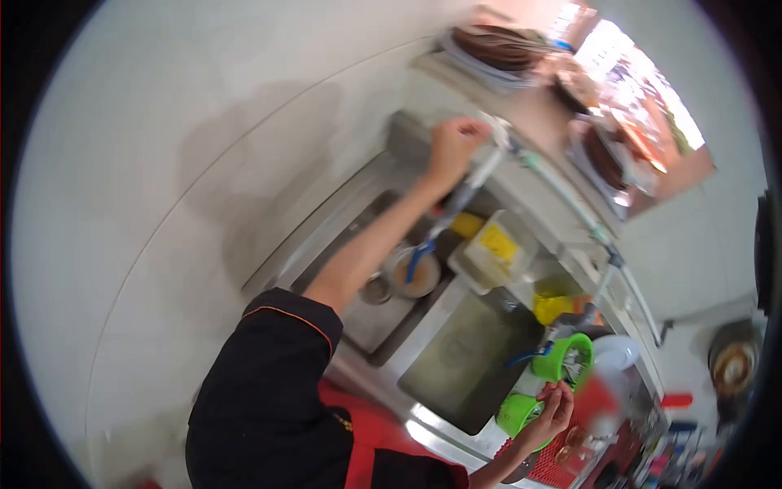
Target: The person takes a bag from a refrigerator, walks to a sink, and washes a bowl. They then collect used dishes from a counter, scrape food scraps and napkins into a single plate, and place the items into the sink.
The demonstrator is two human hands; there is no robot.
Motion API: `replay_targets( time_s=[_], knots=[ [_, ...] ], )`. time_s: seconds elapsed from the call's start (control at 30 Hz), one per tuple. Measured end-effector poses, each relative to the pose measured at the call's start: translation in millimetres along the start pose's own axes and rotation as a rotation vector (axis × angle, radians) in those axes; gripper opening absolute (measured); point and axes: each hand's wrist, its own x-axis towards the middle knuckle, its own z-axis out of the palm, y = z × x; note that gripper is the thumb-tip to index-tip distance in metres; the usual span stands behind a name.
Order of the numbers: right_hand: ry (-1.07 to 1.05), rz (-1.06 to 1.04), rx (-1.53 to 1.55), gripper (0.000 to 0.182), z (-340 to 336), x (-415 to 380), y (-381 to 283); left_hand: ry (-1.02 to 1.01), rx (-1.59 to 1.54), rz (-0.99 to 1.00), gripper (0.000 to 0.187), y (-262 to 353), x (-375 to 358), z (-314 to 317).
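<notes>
My left hand reaches over the far side of the sink beside the upper end of a grey tap pipe. Its fingers are curled closed; what they grip, if anything, is hidden. My right hand hovers by two green tubs, the nearer tub and the farther tub, which holds cutlery-like pieces. Its fingers are loosely bent and apart, with nothing visible between them. Beside it is a red and white shape, too blurred to name. A bowl lies in the left basin under a blue-ended spout.
The right basin contains cloudy water. A clear container with something yellow stands behind the divider. White plates and a red perforated mat lie right. Stacked brown dishes sit on the ledge by a bright opening.
</notes>
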Motion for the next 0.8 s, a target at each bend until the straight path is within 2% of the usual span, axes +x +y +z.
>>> replay_targets(
  time_s=[0.03, 0.07, 0.17, 0.23, 0.37, 0.47, 0.5, 0.6, 0.7, 0.73, 0.8],
  knots=[
    [-0.076, 0.000, 0.019, 0.016, 9.7, -2.5, 0.8, 0.039, -0.020, 0.038, 0.013, 15.7, -42.1, -27.5],
    [-0.168, 0.006, 0.033, 0.016, 19.0, -6.8, 1.4, 0.031, -0.034, -0.114, 0.013, 39.4, -88.1, -60.0],
    [-0.425, -0.005, 0.035, 0.017, 45.7, -19.3, 9.2, 0.229, 0.113, -0.300, 0.016, 66.2, -244.1, -155.7],
    [-0.638, -0.025, 0.058, 0.022, 56.3, -24.0, 22.7, 0.294, 0.502, -0.508, 0.016, 90.6, -353.1, -221.1],
    [-0.903, -0.044, 0.041, 0.022, 89.4, -41.8, 35.6, 0.716, 0.748, -0.799, 0.018, 134.0, -560.0, -309.8],
    [-1.108, -0.094, 0.056, 0.021, 111.2, -54.2, 35.8, 1.057, 0.918, -0.804, 0.020, 156.6, -675.8, -349.0],
    [-1.140, -0.091, 0.046, 0.021, 117.2, -61.8, 35.1, 1.171, 0.986, -0.981, 0.022, 155.2, -709.6, -363.5],
    [-1.241, -0.177, 0.040, 0.019, 125.5, -84.2, 30.3, 1.359, 1.036, -1.074, 0.022, 138.7, -764.2, -409.0],
    [-1.282, -0.158, -0.043, 0.016, 113.3, -91.9, 49.0, 1.323, 1.224, -1.035, 0.020, 94.8, -781.2, -465.2],
    [-1.296, -0.147, -0.059, 0.016, 107.6, -97.0, 55.8, 1.354, 1.174, -1.014, 0.017, 70.0, -794.0, -488.9],
    [-1.324, -0.131, -0.121, 0.015, 89.0, -98.3, 62.1, 1.070, 1.211, -1.138, 0.025, 41.6, -808.4, -519.5]
  ],
)
